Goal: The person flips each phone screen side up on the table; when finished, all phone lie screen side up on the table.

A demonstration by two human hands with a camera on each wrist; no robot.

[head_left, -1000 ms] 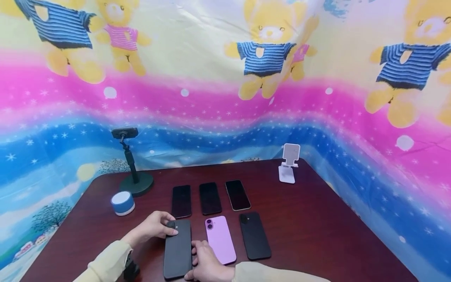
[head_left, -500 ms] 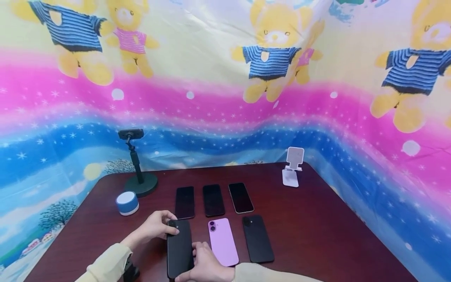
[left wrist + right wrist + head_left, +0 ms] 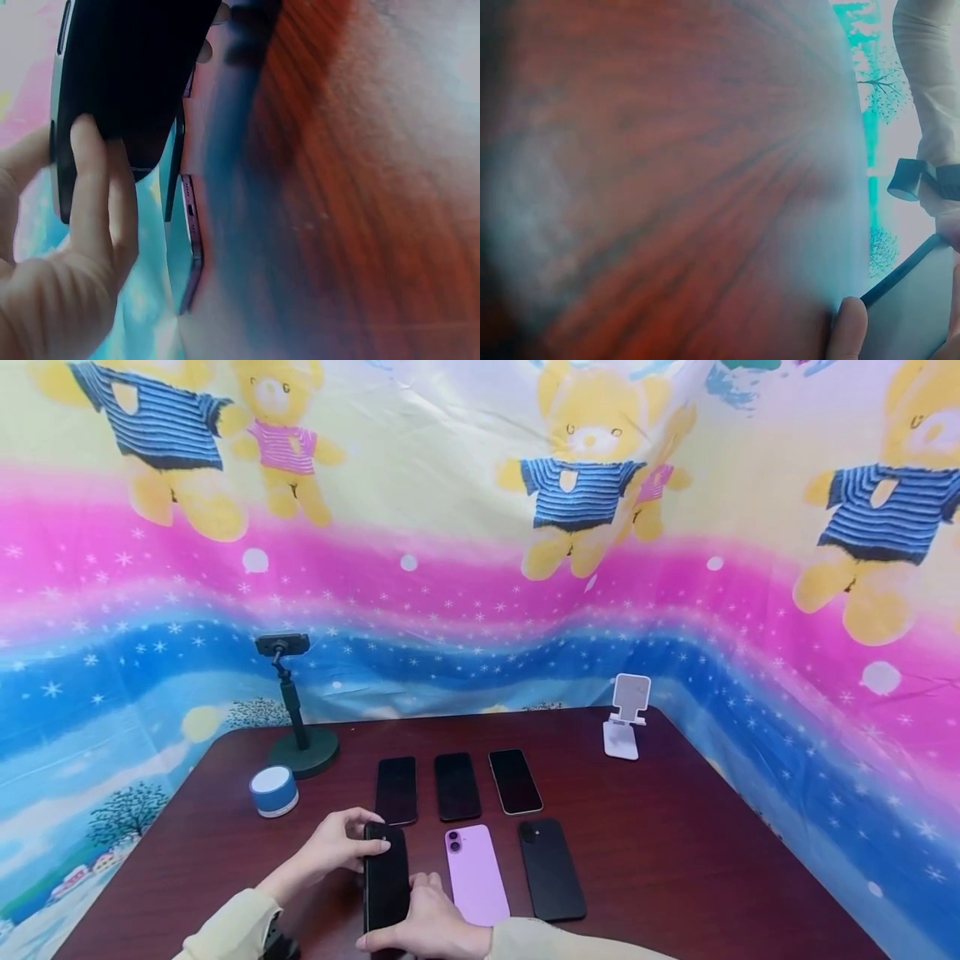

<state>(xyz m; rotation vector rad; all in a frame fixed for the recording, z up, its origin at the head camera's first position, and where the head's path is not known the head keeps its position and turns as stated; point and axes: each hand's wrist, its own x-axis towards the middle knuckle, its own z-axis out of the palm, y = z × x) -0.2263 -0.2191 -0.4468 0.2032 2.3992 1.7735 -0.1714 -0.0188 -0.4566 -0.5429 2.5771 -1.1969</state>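
A black smartphone (image 3: pixel 386 881) is tilted up off the table on its long side, held between both hands. At its top left corner my left hand (image 3: pixel 341 843) grips it, with the thumb over the face near the camera. My right hand (image 3: pixel 431 918) holds the lower right side, thumb across the bottom end. In the left wrist view the phone (image 3: pixel 135 67) stands above the wood, with fingers of my left hand (image 3: pixel 60 292) against its dark face. The right wrist view shows my right thumb (image 3: pixel 847 330) at the phone's edge (image 3: pixel 900 277).
To the right lie a pink phone (image 3: pixel 477 877) and a black phone (image 3: pixel 552 870), backs up. Behind them are three dark-screened phones (image 3: pixel 457 787) in a row. A blue-and-white cylinder (image 3: pixel 273 792), a green-based stand (image 3: pixel 303 752) and a white phone stand (image 3: pixel 621 739) sit farther back.
The black phone went from lying nearly flat to tilted up, looking narrower in the head view, as both hands turned it. The head view has shifted slightly. The other phones stayed put.
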